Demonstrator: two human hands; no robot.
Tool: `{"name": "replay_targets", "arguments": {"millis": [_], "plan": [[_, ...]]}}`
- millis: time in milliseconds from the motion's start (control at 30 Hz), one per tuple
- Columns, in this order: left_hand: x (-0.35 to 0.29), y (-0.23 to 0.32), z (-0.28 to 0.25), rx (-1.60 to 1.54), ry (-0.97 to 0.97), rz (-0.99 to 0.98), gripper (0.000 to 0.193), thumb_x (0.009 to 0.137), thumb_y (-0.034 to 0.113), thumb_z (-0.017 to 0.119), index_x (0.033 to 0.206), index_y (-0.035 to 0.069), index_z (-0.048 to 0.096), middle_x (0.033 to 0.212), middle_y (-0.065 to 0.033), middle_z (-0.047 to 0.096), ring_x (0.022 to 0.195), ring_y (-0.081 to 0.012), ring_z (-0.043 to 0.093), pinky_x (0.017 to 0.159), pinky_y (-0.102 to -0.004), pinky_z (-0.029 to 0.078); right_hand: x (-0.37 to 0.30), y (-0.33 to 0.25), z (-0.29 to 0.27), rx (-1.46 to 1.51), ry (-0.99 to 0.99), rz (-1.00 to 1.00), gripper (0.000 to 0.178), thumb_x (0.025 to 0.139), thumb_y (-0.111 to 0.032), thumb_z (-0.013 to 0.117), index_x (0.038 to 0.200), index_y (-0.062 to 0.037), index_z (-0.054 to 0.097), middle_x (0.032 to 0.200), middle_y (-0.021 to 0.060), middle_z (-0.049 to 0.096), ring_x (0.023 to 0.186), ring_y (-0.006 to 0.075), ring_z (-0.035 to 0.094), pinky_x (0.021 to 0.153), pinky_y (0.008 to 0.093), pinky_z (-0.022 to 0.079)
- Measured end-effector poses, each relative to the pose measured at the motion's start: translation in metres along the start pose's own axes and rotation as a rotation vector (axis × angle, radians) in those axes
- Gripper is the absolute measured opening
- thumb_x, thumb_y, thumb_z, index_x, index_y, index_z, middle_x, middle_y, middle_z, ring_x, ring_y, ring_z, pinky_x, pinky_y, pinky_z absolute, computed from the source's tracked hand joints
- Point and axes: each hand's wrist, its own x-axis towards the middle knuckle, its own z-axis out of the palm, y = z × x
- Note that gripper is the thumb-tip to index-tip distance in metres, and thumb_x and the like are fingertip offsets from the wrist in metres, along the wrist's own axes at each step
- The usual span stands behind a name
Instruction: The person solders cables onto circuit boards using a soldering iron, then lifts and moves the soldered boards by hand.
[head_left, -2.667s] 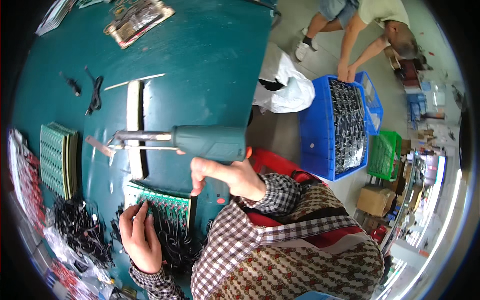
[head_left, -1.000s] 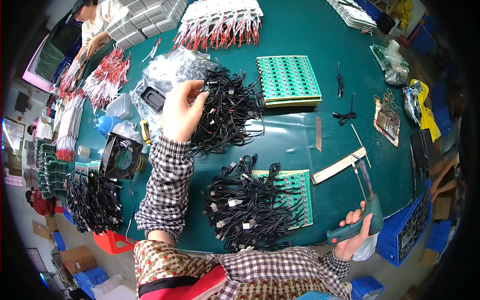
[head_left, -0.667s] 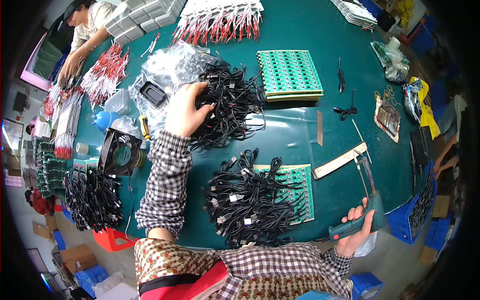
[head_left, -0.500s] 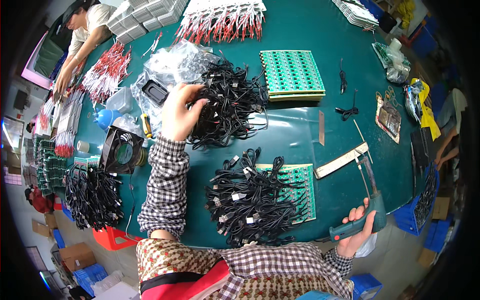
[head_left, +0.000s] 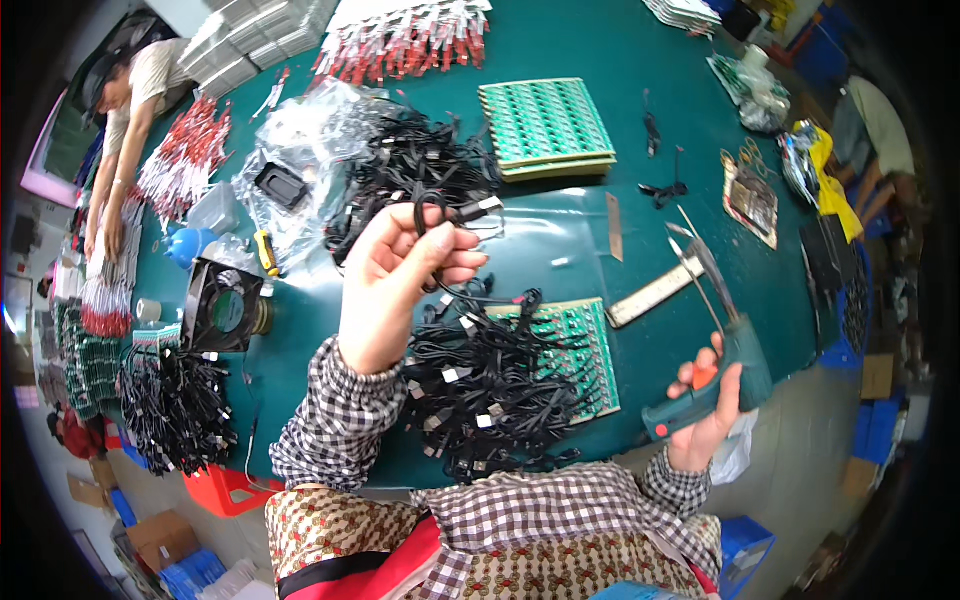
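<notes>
Green table [head_left: 560,40]: bears a dark cable pile [head_left: 430,150] at mid-table and, nearer the person, a circuit board [head_left: 592,345] partly covered by cables. Soldering gun [head_left: 748,360]: right hand [head_left: 705,420] has fingers wrapped around its handle, right of the board. Black cable [head_left: 468,212]: held above the table by the left hand [head_left: 390,280], fingers curled, thumb closed over it. Step, as judged: cable selection. Next move probably calls for straightening the cable and presenting its wire end.

Looped black cable [head_left: 464,213], green soldering gun [head_left: 746,358] tilted
</notes>
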Motion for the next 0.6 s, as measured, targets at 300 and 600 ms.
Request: {"name": "replay_targets", "arguments": {"millis": [300,600], "plan": [[-0.026,-0.038,0.084,-0.125,-0.09,-0.006,0.016,0.095,0.007,0.053,0.109,0.003,0.046,0.099,-0.0134,0.063,0.091,-0.0228,0.066,0.083,-0.0324,0.053,0.008,0.003,0.071,-0.345,-0.152,-0.046,0.036,0.073,0.008,0.071,0.104,0.0006,0.054,0.091,0.0095,0.064,0.085,0.0176,0.064,0.08,0.0305,0.053],[-0.047,-0.042,0.098,-0.146,-0.299,0.128,0.064,0.079,0.004,0.067,0.133,0.0,0.034,0.101,-0.0105,0.058,0.097,-0.0207,0.059,0.092,-0.0356,0.043,0.018,-0.005,0.051,-0.396,-0.033,-0.098,0.01,0.078,-0.001,0.07,0.084,-0.0004,0.062,0.08,0.0019,0.061,0.075,0.0095,0.056,0.07,0.0244,0.045]]}}
